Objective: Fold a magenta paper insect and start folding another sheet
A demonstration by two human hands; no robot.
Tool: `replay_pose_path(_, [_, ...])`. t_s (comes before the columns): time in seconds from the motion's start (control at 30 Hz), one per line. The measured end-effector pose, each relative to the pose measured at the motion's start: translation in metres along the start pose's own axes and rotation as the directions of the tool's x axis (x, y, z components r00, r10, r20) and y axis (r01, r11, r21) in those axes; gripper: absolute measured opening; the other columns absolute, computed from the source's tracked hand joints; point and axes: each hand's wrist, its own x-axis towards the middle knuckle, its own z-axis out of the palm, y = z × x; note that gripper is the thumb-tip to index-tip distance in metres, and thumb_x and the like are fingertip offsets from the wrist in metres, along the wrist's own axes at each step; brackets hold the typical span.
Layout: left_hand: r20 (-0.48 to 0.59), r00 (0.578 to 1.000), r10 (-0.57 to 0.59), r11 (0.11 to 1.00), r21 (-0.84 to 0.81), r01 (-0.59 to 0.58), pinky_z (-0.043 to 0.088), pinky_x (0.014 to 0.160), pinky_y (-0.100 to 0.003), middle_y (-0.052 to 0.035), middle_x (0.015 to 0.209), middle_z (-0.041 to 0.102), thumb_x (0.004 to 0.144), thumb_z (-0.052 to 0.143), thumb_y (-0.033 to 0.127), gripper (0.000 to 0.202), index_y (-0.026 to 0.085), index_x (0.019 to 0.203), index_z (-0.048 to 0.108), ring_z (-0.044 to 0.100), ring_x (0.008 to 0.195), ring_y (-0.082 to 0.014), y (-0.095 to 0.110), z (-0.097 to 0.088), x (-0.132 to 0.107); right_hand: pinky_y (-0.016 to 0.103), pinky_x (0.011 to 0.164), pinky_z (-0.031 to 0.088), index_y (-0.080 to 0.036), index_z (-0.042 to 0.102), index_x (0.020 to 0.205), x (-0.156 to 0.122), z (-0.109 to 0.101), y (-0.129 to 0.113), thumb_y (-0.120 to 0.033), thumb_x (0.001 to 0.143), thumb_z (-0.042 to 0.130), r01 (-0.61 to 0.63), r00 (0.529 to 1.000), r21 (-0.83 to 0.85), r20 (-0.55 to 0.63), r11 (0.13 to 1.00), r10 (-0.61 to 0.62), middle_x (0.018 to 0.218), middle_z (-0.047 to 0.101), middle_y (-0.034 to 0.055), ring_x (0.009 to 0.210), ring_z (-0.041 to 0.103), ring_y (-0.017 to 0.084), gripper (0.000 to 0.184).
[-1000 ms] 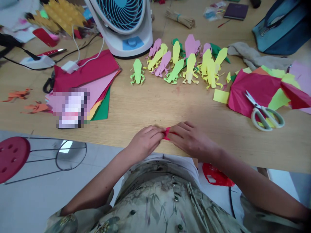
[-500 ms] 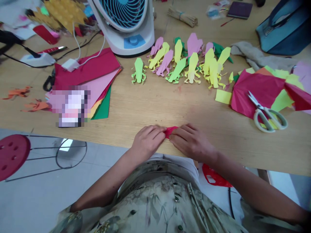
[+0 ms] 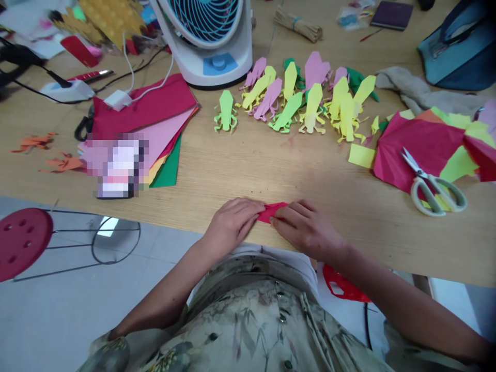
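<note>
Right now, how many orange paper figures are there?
2: one orange figure at far left, another orange figure beside the paper stack; others could be hidden.

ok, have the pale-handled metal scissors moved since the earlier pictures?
No. Judged against the small yellow paper rectangle, the pale-handled metal scissors keep their place on the crumpled red paper sheet; only the view shifted.

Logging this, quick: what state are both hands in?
Left hand: closed, holding one end of small folded red paper.
Right hand: closed on its other end.
</note>
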Motion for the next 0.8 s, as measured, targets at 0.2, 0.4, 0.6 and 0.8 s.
replay_pose_path(0.2, [0.019, 0.996, 0.082, 0.987, 0.14, -0.084, 0.054, 0.086, -0.032, -0.0081, 0.107, 0.072, 0.098, 0.055, 0.015, 0.02, 0.017, 0.113, 0.067, 0.063, 0.099, -0.0178, -0.002, 0.001, -0.001, 0.036, 0.08, 0.043, -0.013, 0.067, 0.103, 0.001, -0.001, -0.001, -0.013, 0.103, 0.039, 0.047, 0.999, 0.034, -0.029, 0.998, -0.046, 0.105, 0.069, 0.0118, 0.09, 0.057, 0.021, 0.028])
replay_pose_path(0.4, [0.099, 0.993, 0.067, 0.969, 0.231, -0.088, 0.056, 0.087, -0.033, -0.0113, 0.111, 0.069, 0.099, 0.051, 0.016, 0.023, 0.014, 0.117, 0.066, 0.063, 0.101, -0.0192, 0.006, -0.002, -0.002, 0.036, 0.08, 0.044, -0.013, 0.068, 0.099, 0.003, -0.002, -0.002, -0.012, 0.103, 0.04, 0.047, 0.998, 0.065, -0.053, 0.997, -0.044, 0.101, 0.07, 0.0125, 0.09, 0.06, 0.021, 0.028])
replay_pose_path(0.6, [0.097, 0.991, 0.087, 0.93, 0.35, -0.116, 0.054, 0.087, -0.032, -0.0076, 0.115, 0.07, 0.098, 0.056, 0.02, 0.016, 0.017, 0.108, 0.068, 0.062, 0.102, -0.0201, 0.013, -0.003, -0.004, 0.035, 0.081, 0.044, -0.015, 0.067, 0.097, 0.002, -0.001, -0.002, -0.013, 0.103, 0.04, 0.026, 0.999, 0.067, -0.042, 0.997, -0.023, 0.1, 0.071, 0.0106, 0.089, 0.061, 0.02, 0.028])
replay_pose_path(0.8, [0.099, 0.99, 0.104, 0.908, 0.396, -0.136, 0.051, 0.079, -0.029, -0.0034, 0.107, 0.071, 0.099, 0.054, 0.02, 0.014, 0.019, 0.104, 0.067, 0.06, 0.094, -0.017, 0.013, 0.0, -0.009, 0.035, 0.08, 0.045, -0.014, 0.067, 0.096, 0.002, 0.0, -0.003, -0.013, 0.103, 0.04, 0.011, 1.0, 0.074, -0.028, 0.997, -0.009, 0.101, 0.071, 0.0118, 0.091, 0.062, 0.021, 0.028])
